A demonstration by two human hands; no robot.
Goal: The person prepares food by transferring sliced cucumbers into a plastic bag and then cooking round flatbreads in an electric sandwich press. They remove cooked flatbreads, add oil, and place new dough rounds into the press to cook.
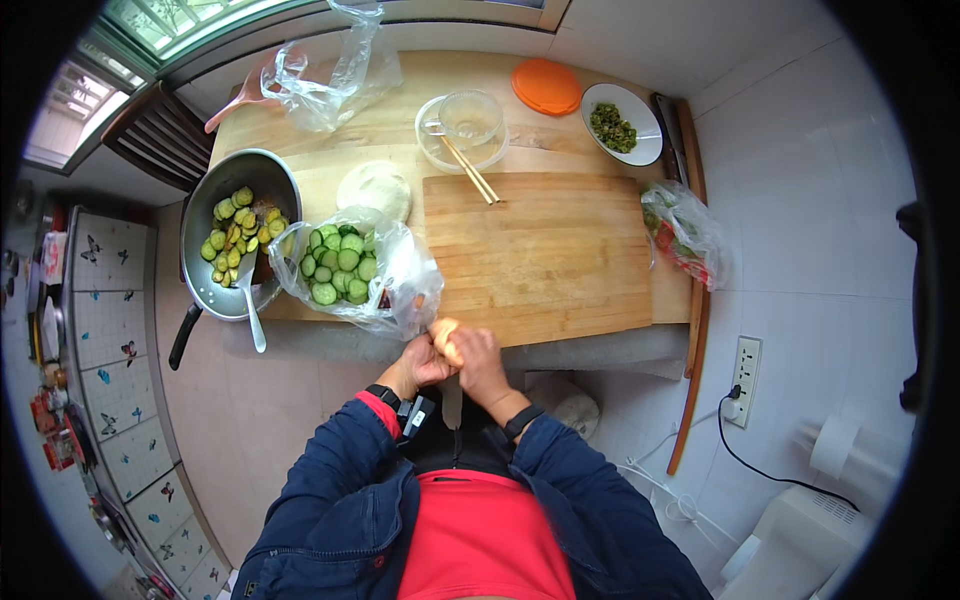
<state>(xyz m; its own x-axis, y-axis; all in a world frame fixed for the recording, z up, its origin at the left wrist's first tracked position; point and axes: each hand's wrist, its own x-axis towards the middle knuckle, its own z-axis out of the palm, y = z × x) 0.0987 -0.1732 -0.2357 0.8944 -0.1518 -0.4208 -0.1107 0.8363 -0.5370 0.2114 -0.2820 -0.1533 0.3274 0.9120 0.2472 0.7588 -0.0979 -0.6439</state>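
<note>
My left hand and my right hand meet at the front edge of the table. Between them is a pale orange, rounded piece of food, gripped by both; its exact kind is unclear. A flat, pale grey blade-like strip points down below my fingers, its upper end hidden by them. Just beyond my left hand rests a clear plastic bag with cucumber slices showing in its opening. The wooden cutting board lies ahead of my right hand.
A wok with cooked slices and a spatula stands left. Behind are a dough round, chopsticks, a glass cup, an orange lid and a plate of chopped greens. Bagged vegetables lie right.
</note>
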